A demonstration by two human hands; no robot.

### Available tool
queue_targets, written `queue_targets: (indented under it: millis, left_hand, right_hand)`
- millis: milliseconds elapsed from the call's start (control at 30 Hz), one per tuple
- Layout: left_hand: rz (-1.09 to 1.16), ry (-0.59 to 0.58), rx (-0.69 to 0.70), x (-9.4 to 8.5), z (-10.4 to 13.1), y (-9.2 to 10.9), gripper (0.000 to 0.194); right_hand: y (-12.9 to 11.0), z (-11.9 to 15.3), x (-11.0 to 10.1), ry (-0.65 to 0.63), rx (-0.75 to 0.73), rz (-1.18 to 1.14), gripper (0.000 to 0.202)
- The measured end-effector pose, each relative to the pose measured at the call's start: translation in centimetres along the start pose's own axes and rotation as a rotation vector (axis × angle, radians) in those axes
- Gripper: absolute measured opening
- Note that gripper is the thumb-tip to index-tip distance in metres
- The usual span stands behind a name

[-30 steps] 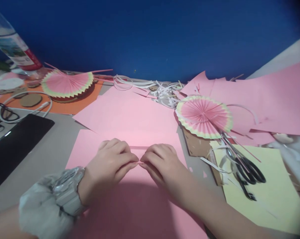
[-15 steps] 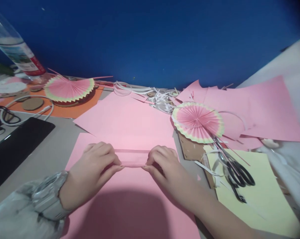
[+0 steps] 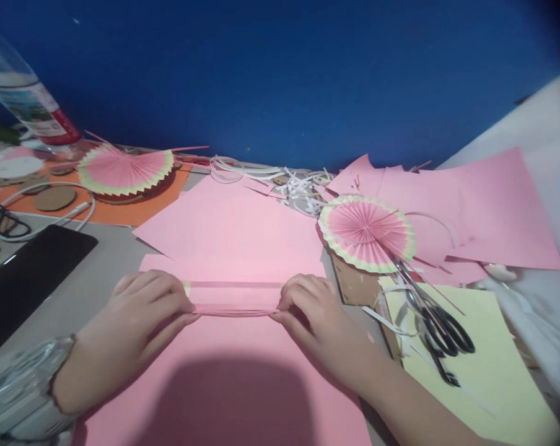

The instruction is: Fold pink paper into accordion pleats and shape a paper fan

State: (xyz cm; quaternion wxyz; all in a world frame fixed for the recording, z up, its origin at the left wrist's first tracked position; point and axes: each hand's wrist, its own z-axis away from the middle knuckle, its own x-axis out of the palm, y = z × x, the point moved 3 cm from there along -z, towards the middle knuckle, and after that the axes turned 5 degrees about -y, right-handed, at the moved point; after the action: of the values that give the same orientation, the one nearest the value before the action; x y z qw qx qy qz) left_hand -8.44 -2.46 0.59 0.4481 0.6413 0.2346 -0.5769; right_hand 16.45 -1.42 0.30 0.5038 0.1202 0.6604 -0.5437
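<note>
A narrow pleated strip of pink paper [image 3: 236, 311] lies across a larger pink sheet [image 3: 233, 347]. My left hand [image 3: 143, 316], with a pale watch at the wrist, pinches the strip's left end between thumb and fingers. At the right end, my right hand [image 3: 315, 319] pinches the same strip. Layered folds show along its near edge, and a small yellow-green patch peeks out beside my left fingers. Both hands rest low over the sheet.
Behind are another pink sheet [image 3: 233, 217] and white paper shreds [image 3: 303, 189]. Left: a black phone [image 3: 38, 272], a bottle [image 3: 38, 111] and a folded pink fan [image 3: 126, 170]. Right: a round fan [image 3: 366, 229], scissors [image 3: 442, 325] and yellow paper [image 3: 489, 353].
My left hand has slid left to the strip's end, so more of the pleated strip shows between my hands. My right hand still pinches, nearly in place. The view has shifted slightly.
</note>
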Motion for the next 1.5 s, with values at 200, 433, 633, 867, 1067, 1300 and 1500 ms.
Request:
queue_targets:
  millis: [200,433,633,867,1067,1300,1500]
  left_hand:
    - [0.033,-0.019,0.046,0.6,-1.3,1.9,0.014]
    - [0.114,-0.046,-0.049,0.8,-1.7,1.2,0.019]
    - [0.221,-0.104,-0.121,0.7,-1.4,0.0,0.02]
    - [0.287,-0.077,-0.115,0.2,-1.9,-0.1,0.014]
    - [0.191,0.018,0.089,0.5,-1.8,0.3,0.023]
    - [0.195,0.037,0.113,0.8,-1.9,0.8,0.028]
    - [0.181,0.053,0.138,0.5,-1.8,0.9,0.019]
  right_hand:
    - [-0.8,-0.4,0.3,-0.061,-0.076,0.095,0.009]
    - [-0.2,-0.5,0.2,-0.001,0.02,0.059,0.015]
    - [0.0,-0.6,0.3,0.021,0.049,0.008,0.015]
    - [0.1,-0.6,0.1,0.039,0.071,0.017,0.012]
    - [0.0,-0.1,0.4,0.058,-0.223,0.274,0.016]
    - [-0.1,0.3,0.2,0.082,-0.338,0.445,0.018]
    - [-0.4,0.4,0.4,0.145,-0.356,0.484,0.019]
